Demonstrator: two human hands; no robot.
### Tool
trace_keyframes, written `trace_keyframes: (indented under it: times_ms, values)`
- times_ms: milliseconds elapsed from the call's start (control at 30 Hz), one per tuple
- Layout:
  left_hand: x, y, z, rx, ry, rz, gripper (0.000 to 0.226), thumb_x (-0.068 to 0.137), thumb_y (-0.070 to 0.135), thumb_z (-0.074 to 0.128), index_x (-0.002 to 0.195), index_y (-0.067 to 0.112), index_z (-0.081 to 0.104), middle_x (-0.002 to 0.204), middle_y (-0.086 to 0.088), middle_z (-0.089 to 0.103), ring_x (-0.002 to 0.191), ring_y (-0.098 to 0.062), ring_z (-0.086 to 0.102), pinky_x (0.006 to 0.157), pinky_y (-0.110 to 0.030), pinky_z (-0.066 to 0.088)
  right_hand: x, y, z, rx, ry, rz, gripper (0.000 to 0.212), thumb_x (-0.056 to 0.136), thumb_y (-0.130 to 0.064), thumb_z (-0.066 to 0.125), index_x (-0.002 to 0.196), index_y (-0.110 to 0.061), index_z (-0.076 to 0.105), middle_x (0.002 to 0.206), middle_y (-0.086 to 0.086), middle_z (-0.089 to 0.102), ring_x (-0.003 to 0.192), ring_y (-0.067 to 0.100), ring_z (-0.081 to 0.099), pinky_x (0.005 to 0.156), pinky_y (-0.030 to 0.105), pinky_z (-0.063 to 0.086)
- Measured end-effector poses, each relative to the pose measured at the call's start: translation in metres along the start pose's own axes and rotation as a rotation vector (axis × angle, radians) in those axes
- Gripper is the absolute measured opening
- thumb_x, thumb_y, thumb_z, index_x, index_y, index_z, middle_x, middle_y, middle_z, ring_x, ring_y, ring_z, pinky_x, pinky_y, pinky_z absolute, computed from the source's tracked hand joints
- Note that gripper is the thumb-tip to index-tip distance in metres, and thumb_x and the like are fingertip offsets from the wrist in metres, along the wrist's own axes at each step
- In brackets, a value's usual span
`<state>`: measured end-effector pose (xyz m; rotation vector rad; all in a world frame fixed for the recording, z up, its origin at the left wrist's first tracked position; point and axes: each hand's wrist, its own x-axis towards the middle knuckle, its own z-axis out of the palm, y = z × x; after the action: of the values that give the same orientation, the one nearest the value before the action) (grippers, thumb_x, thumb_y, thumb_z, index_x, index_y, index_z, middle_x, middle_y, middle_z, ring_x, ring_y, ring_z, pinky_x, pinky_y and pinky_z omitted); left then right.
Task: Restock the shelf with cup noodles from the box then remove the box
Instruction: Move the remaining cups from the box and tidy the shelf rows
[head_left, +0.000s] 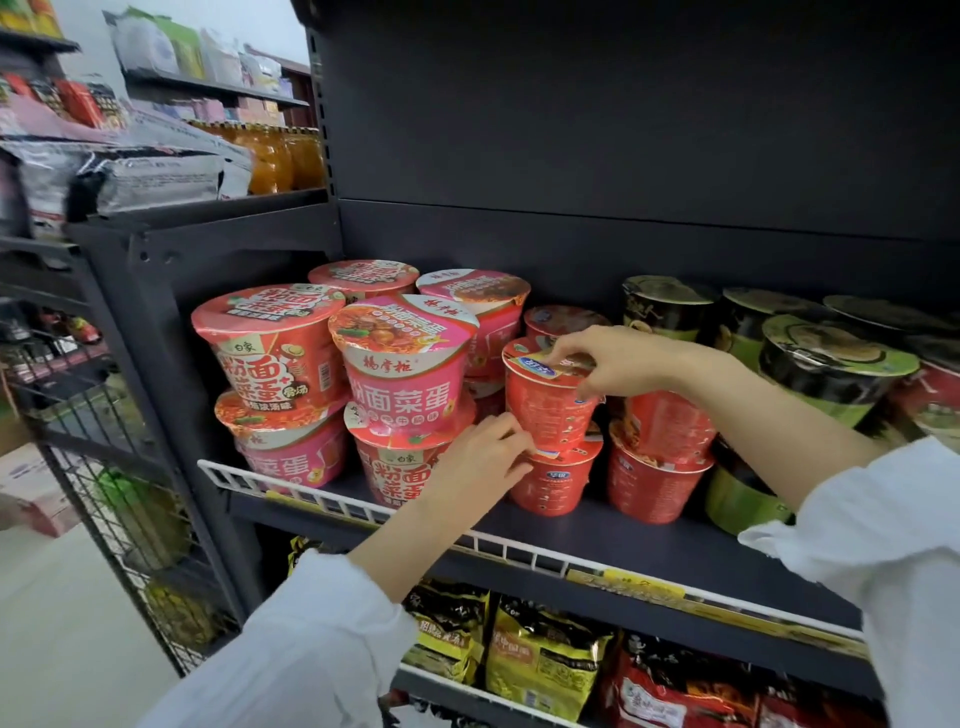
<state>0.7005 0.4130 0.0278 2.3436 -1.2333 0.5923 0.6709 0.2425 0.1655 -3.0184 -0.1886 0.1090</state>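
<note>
While my right hand (613, 364) pinches the red cup noodle's (545, 410) lid rim, left hand (483, 457) curls against its base to seat it squarely on the lower cup (550, 480); shelf (649, 545) front row; box unseen.

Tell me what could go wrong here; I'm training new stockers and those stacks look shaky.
The upper red cup, held by the right hand at its lid and the left hand at its base, sits tilted on the lower red cup; released crooked, it may topple. The left hand could also nudge the pink stack beside it.
</note>
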Motion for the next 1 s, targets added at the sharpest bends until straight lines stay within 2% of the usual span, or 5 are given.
trace_keyframes:
  times_ms: [100, 367, 600, 867, 1000]
  values:
    - [-0.007, -0.003, 0.002, 0.018, 0.010, -0.017, 0.020, 0.079, 0.009, 0.071, 0.100, 0.007, 0.070, 0.099, -0.006, 0.067, 0.086, -0.023, 0.066, 0.072, -0.033, 0.053, 0.001, -0.006, 0.014, 0.069, 0.136, 0.016, 0.044, 0.085, -0.054, 0.057, 0.112, -0.020, 0.053, 0.109, -0.002, 0.057, 0.093, 0.014, 0.051, 0.075, 0.029, 0.040]
    - [-0.001, -0.003, 0.001, 0.010, 0.023, 0.097, 0.011, 0.069, 0.010, 0.075, 0.080, 0.011, 0.073, 0.077, -0.002, 0.065, 0.069, -0.020, 0.063, 0.060, -0.031, 0.054, -0.009, 0.000, -0.004, 0.256, -0.165, -0.057, 0.063, 0.090, -0.016, 0.062, 0.146, -0.024, 0.035, 0.149, -0.006, 0.039, 0.136, 0.011, 0.038, 0.114, 0.031, 0.031]
    - [-0.001, -0.010, 0.000, 0.010, 0.029, -0.062, 0.022, 0.081, 0.023, 0.072, 0.098, 0.010, 0.066, 0.101, -0.002, 0.061, 0.092, -0.018, 0.057, 0.082, -0.032, 0.049, 0.001, -0.009, 0.017, 0.150, 0.185, -0.050, 0.031, 0.079, -0.052, 0.067, 0.083, -0.024, 0.053, 0.083, -0.010, 0.053, 0.083, 0.013, 0.051, 0.061, 0.022, 0.038]
    - [0.000, -0.009, -0.002, 0.165, -0.051, 0.014, 0.022, 0.068, 0.022, 0.081, 0.081, 0.010, 0.067, 0.080, -0.004, 0.064, 0.071, -0.023, 0.065, 0.064, -0.034, 0.050, -0.009, 0.011, 0.001, 0.359, -0.146, -0.102, 0.035, 0.087, -0.003, 0.063, 0.116, -0.022, 0.056, 0.145, -0.006, 0.043, 0.136, 0.008, 0.037, 0.113, 0.027, 0.031]
    - [0.006, 0.006, -0.007, 0.169, -0.092, -0.005, 0.029, 0.080, 0.030, 0.071, 0.101, 0.010, 0.064, 0.102, -0.004, 0.060, 0.097, -0.020, 0.057, 0.081, -0.033, 0.045, -0.003, -0.002, 0.013, 0.196, 0.072, -0.105, 0.045, 0.086, -0.036, 0.065, 0.129, -0.024, 0.054, 0.135, -0.008, 0.051, 0.126, 0.010, 0.046, 0.104, 0.027, 0.038]
